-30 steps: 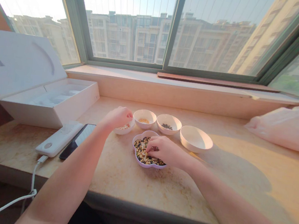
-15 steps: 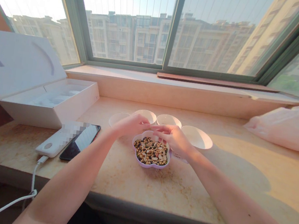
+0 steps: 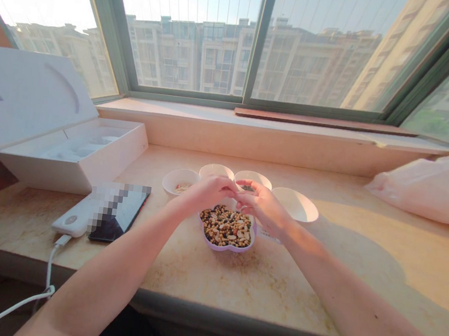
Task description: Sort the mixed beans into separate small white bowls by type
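Observation:
In the head view a purple-rimmed, flower-shaped bowl (image 3: 225, 247) holds a mix of tan and black beans with pale nuts. Just above its far rim, my left hand (image 3: 216, 190) and my right hand (image 3: 263, 206) meet at the fingertips. The fingers of both are bent and closed in a pinch; anything between them is too small to make out. Behind stand several round white bowls: a left bowl (image 3: 169, 180) with a few pale pieces, a second bowl (image 3: 216, 170) partly behind my left hand, a third (image 3: 263, 180) with dark bits, and a right bowl (image 3: 304, 205).
At left sit an open white box (image 3: 114, 156), a white power bank (image 3: 71, 219) with a cable (image 3: 50, 263), and a dark phone (image 3: 117, 225). A pale plastic bag (image 3: 436, 190) lies at right. The counter's front edge (image 3: 230, 315) runs below my forearms.
My left hand has moved right so that its fingers meet those of my right hand. The left bowl's contents now show, and dark bits are visible in the third bowl.

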`<state>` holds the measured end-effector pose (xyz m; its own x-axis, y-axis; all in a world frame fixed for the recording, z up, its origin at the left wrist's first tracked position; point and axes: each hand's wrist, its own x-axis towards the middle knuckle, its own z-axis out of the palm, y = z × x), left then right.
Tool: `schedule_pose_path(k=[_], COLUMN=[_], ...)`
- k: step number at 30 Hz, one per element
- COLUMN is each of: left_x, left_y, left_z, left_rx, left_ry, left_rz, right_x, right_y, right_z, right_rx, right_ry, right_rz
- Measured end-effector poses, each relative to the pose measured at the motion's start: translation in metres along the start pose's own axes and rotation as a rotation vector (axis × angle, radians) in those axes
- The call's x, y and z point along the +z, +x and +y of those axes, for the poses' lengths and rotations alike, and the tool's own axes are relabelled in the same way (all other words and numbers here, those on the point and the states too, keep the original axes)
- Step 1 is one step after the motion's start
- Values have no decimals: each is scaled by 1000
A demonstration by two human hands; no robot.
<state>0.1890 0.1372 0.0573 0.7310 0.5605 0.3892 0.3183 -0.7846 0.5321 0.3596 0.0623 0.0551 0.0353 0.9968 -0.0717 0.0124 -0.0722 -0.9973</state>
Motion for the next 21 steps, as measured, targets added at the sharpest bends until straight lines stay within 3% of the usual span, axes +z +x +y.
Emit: schedule_pose_path(k=[3, 5, 9, 12, 17, 21], left_x=[-3, -5, -7, -9, -12, -14], left_y=[1, 1, 4, 5, 4, 3], left_z=[-3, -8, -20, -25, -23, -22], left_rx=[4, -32, -177, -265, -277, -287], left_ry=[98, 175, 293, 385, 515, 529], left_rz=[21, 79, 208, 195, 88, 88], right_x=[5, 8, 15, 20, 23, 21], right_y=[-5, -10, -22, -26, -23, -20], right_z=[-2, -3, -5, -6, -3, 3], right_rx=[11, -45, -313, -416, -424, -452], right_ry=[-28, -194, -686, -860, -975, -985], right_rz=[30, -17, -377, -546, -539, -522])
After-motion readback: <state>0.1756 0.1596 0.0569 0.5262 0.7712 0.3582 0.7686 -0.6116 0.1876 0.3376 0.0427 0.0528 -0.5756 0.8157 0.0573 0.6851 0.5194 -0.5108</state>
